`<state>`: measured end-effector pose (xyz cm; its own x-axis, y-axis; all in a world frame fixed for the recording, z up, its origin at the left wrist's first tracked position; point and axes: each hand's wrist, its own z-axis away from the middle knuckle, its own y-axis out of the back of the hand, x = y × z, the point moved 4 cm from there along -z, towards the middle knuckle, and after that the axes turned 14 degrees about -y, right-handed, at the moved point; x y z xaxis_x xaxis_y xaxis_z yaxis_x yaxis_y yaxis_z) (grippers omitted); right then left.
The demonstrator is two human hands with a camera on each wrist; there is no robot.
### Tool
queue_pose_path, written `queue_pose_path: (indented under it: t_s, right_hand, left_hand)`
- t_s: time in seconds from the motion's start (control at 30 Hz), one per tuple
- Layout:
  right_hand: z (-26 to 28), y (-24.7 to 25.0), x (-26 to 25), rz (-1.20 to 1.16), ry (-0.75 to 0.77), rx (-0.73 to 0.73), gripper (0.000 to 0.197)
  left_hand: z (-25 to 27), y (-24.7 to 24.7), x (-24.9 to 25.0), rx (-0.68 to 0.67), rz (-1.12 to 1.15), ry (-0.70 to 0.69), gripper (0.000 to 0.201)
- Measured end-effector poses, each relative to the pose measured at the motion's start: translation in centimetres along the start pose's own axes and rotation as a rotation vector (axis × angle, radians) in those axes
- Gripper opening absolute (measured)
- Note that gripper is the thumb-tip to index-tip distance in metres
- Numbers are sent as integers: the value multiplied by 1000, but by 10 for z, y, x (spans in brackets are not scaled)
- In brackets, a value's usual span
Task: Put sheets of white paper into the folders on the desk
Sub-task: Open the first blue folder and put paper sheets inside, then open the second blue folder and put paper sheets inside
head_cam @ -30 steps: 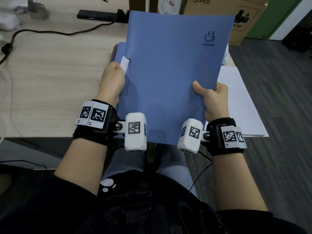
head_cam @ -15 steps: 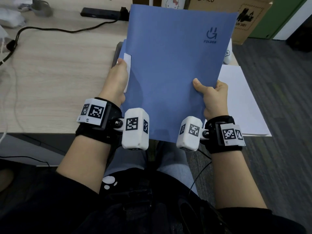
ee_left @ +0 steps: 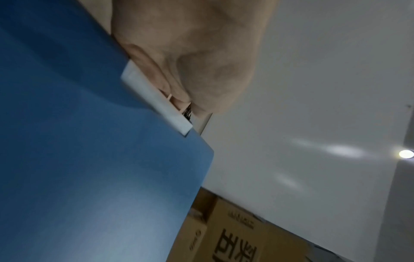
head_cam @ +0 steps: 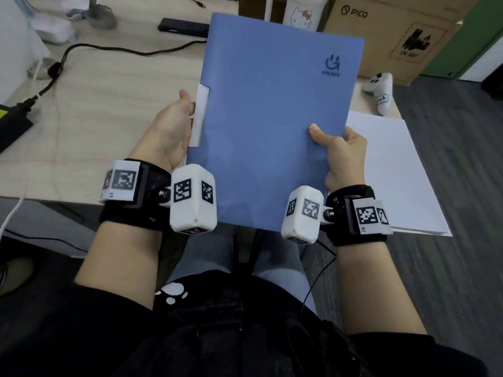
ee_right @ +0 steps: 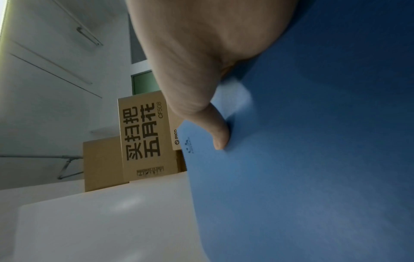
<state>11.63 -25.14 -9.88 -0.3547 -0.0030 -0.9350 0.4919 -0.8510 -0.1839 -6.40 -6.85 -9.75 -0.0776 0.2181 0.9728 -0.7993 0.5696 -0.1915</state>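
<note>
Compared with 0.5 s ago, the blue folder point(head_cam: 272, 123) is still held closed and tilted up above the desk edge point(head_cam: 95, 110), but the left hand point(head_cam: 170, 134) has turned: its palm now faces up and the thumb stands clear of the cover, while the fingers reach in behind the spine beside the white clip strip point(head_cam: 200, 115). From the left wrist view the fingers look curled against that strip at the folder's edge, though how firmly they hold it cannot be told. The right hand point(head_cam: 343, 159) keeps its grip unchanged, pinching the folder's right edge with the thumb flat on the front cover and the fingers hidden behind. The stack of white paper point(head_cam: 392, 170) lies on the desk at the right, partly under the folder, not yet inside it. The cover carries a dark logo with the word "FOLDER" under it. Behind stands a cardboard box point(head_cam: 389, 31) printed "PICO" and "UN 3481", and beside it a white container point(head_cam: 299, 12) with a Hello Kitty face. The right wrist view shows another carton point(ee_right: 143, 138) with large Chinese characters and "CF508".
</note>
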Motion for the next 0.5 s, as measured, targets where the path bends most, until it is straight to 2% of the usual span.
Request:
queue_pose_path:
  t_s: [0.13, 0.23, 0.27, 0.4, 0.5]
  right_hand:
    - [-5, -25, 3, -17, -38, -10, 15]
    - [-11, -48, 7, -18, -46, -9, 14]
    - [-14, -56, 9, -13, -43, -7, 13]
    - [-22, -93, 16, -11, -53, 20, 25]
    - [-26, -124, 23, 6, -68, 36, 35]
  left_hand:
    - [5, 35, -7, 124, -95, 1, 32]
    - [6, 63, -14, 211, -217, -58, 18]
    - [6, 70, -16, 225, -237, -84, 18]
    - [11, 96, -18, 340, -318, -188, 40]
    - [8, 124, -15, 461, -403, -213, 41]
